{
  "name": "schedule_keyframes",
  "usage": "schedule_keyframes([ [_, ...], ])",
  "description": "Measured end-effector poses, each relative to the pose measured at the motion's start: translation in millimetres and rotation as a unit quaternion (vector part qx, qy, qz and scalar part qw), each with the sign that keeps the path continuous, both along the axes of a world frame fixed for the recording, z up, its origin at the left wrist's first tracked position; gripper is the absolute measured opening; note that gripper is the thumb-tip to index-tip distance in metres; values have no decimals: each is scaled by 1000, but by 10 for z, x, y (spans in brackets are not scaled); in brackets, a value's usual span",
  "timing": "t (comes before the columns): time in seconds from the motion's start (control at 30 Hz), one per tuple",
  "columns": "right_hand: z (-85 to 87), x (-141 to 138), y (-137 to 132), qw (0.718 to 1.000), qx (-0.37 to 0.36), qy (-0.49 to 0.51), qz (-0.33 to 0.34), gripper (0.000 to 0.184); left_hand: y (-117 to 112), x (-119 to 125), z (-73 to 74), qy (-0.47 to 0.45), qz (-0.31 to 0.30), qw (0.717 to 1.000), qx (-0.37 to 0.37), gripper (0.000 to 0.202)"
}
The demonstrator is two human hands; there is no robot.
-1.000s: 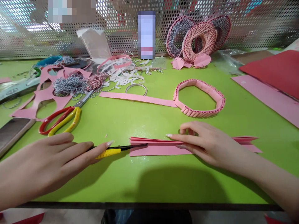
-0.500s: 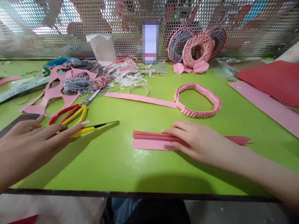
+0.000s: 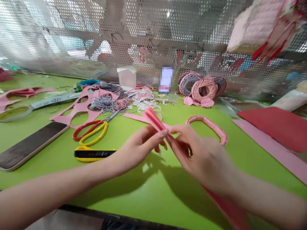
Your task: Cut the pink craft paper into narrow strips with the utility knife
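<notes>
A folded pink paper strip (image 3: 154, 118) is raised over the table, slanting from upper left down to lower right. My left hand (image 3: 144, 140) pinches it near its upper end, thumb on top. Just beside it, my right hand (image 3: 201, 153) is closed on the same strip, and the strip's far end trails out below that wrist. Behind the right hand lies a pleated pink paper ring (image 3: 216, 127), partly covered. A flat pink strip (image 3: 134, 117) passes behind the raised paper. Left of my left hand are a yellow-and-black utility knife (image 3: 93, 154) and red-and-yellow scissors (image 3: 93, 131).
A phone (image 3: 33, 143) lies at the left. Behind the scissors are cut pink paper scraps (image 3: 69, 111), bundled cord (image 3: 103, 102) and white shreds (image 3: 148, 100). Woven rings (image 3: 203, 90) lean against the perforated metal panel (image 3: 144, 38). Red sheets (image 3: 275, 124) rest at the right.
The folded pink paper has been lifted off the table and tilted. My left hand has moved right, away from the scissors and knife, and onto the paper. The camera view has shifted.
</notes>
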State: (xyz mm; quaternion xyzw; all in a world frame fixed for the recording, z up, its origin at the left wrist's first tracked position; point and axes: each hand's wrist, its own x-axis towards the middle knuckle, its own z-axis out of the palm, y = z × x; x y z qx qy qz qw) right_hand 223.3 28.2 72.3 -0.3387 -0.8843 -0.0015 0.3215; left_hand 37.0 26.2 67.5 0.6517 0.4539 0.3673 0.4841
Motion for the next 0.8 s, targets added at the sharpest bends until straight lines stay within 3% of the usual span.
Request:
schedule_keyframes([
  [0.13,70,-35,63,988,-147,55,1,34,120,13,10,-80,5,996,-31,30],
  [0.27,-10,-44,134,980,-184,73,21,50,133,-109,-88,-80,27,992,-91,22],
  [0.37,-95,-85,146,964,-226,135,46,47,148,-151,-126,-75,29,993,-92,23],
  [0.53,-183,-134,165,901,-343,262,47,36,173,-178,-116,-62,-3,992,-106,25],
  [0.7,-190,-95,223,862,-448,235,38,33,136,-148,-131,-26,-35,992,-117,25],
  [0.8,-195,-82,239,854,-467,227,30,27,98,-103,-137,-3,-52,994,-97,31],
])
